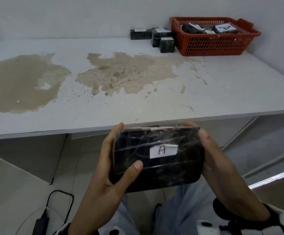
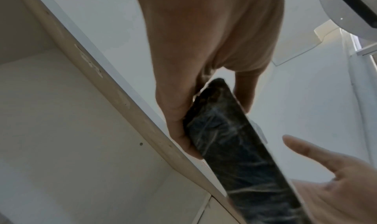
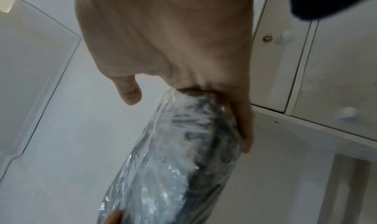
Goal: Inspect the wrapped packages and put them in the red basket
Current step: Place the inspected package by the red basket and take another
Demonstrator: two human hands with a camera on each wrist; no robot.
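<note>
A black package (image 1: 163, 170) wrapped in clear film, with a white label marked "A", is held flat-face-up below the table's front edge. My left hand (image 1: 107, 167) grips its left end, thumb across the top face. My right hand (image 1: 212, 155) holds the right end, fingers curled behind it. The left wrist view shows the package (image 2: 234, 143) edge-on in my left hand (image 2: 204, 50). In the right wrist view the package (image 3: 183, 155) lies against my right hand (image 3: 173, 42), whose thumb stands off it. The red basket (image 1: 212, 44) sits at the table's back right with wrapped packages (image 1: 192, 28) inside.
Several more black packages (image 1: 167, 44) stand on the white table (image 1: 137, 102) just left of the basket, against the wall. Large brown stains cover the tabletop's middle and left. A black cable and charger (image 1: 42, 221) lie on the floor at lower left.
</note>
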